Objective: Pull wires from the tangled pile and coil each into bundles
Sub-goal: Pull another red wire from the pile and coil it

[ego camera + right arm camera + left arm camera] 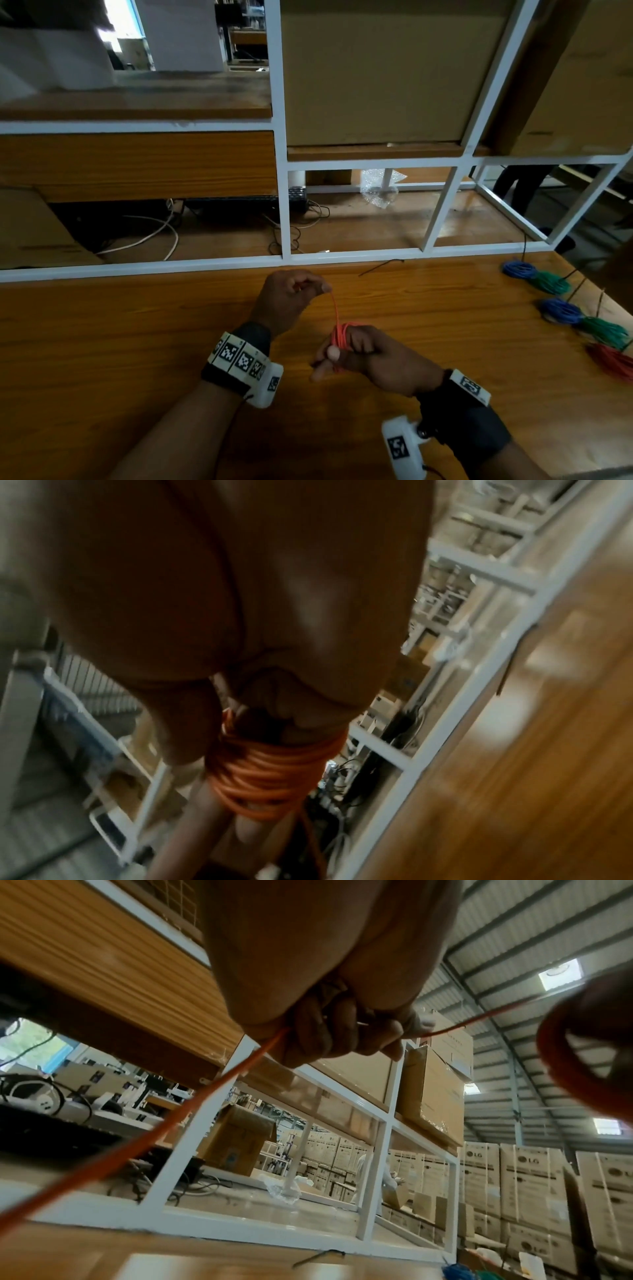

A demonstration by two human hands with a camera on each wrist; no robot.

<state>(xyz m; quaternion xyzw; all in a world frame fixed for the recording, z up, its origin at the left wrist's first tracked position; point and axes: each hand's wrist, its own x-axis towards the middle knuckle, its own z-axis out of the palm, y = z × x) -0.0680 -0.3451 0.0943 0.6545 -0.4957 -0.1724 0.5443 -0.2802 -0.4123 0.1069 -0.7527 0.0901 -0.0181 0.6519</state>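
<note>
An orange wire (335, 308) runs taut from my left hand (291, 298) down to my right hand (356, 353) above the wooden table (137, 325). The left hand pinches the wire (219, 1085) between curled fingers, and the free end trails out the other side. The rest is wound as an orange coil (340, 337) around the fingers of my right hand, seen as stacked loops (274, 775) in the right wrist view. In the left wrist view the coil (561, 1056) shows at the right edge. My right thumb presses on the coil.
Finished bundles lie at the table's right edge: a blue one (519, 269), a green one (549, 284), a second blue (561, 310) and green (604, 332), and a red one (613, 359). A white metal frame (284, 171) stands behind the table. A thin black tie (380, 267) lies by it.
</note>
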